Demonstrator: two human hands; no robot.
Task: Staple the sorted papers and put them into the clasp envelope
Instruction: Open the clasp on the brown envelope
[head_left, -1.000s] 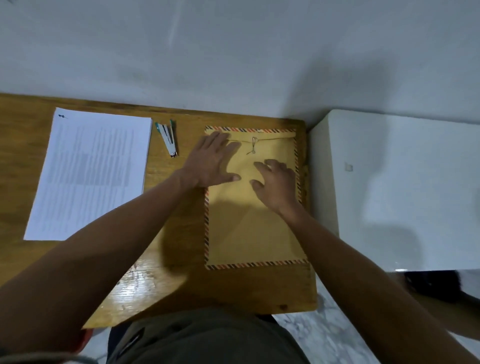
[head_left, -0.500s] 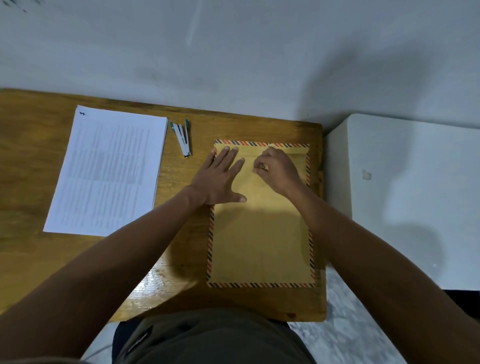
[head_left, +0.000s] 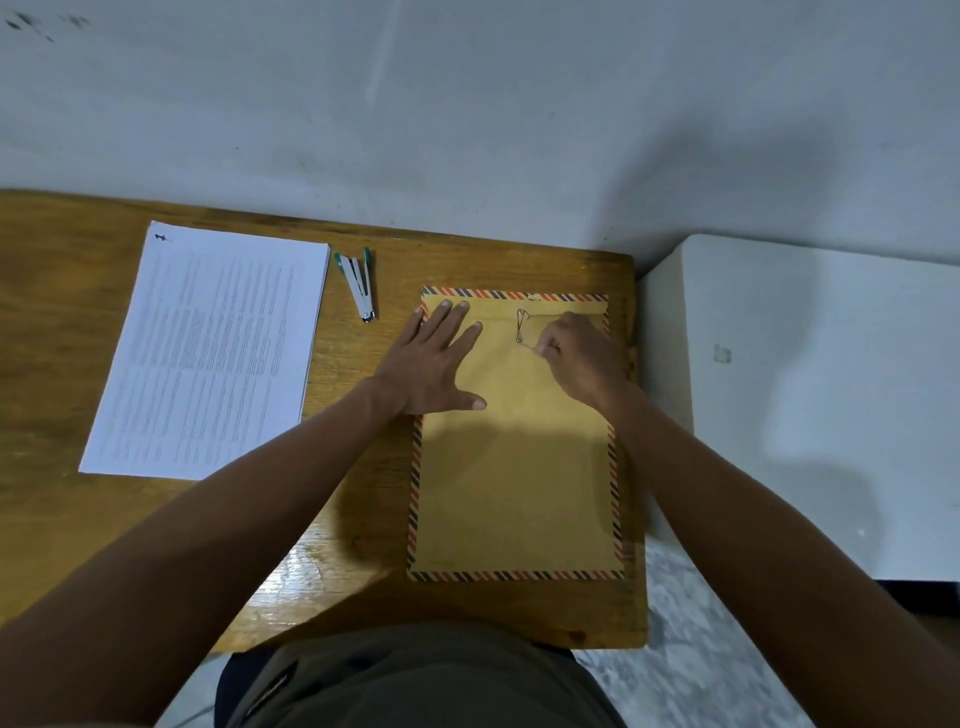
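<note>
A brown clasp envelope (head_left: 514, 483) with a red-and-blue striped border lies flat on the right part of the wooden table (head_left: 62, 519). My left hand (head_left: 434, 364) presses flat on its upper left corner, fingers straight. My right hand (head_left: 579, 358) sits at the top, fingertips pinching the thin string that runs from the clasp (head_left: 520, 326). A stack of white printed papers (head_left: 208, 353) lies on the left of the table. A small stapler (head_left: 358, 283) with green tips lies between the papers and the envelope.
A white cabinet (head_left: 810, 395) stands close against the table's right edge. A grey wall rises behind the table. My lap in dark clothing is at the table's near edge, with a marbled floor below on the right.
My right hand moved up from the envelope's middle to the clasp and then drew back slightly right, pulling the string. My left hand stayed pressed on the envelope.
</note>
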